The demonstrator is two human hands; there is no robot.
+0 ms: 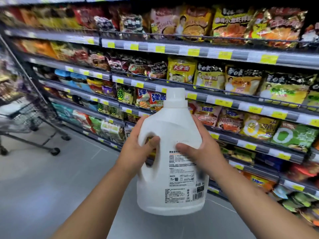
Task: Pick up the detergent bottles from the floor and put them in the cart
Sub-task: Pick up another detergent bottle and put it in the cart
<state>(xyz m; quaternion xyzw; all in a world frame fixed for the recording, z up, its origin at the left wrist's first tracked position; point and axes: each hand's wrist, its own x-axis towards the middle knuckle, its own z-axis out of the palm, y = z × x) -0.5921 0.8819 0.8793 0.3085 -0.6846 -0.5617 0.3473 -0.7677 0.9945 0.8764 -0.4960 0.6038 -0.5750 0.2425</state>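
A big white detergent bottle (172, 169) with a white cap and a printed back label is held upright in the air in front of me, above the floor. My left hand (138, 149) grips its handle on the left side, thumb through the handle hole. My right hand (198, 149) clasps the right side of its shoulder, thumb on the label. The shopping cart (25, 116), dark wire with black wheels, stands at the far left, well apart from the bottle and blurred.
Long store shelves (189, 50) packed with noodle packets run from the left back to the right foreground, close behind the bottle. Grey floor (51, 187) lies between me and the cart.
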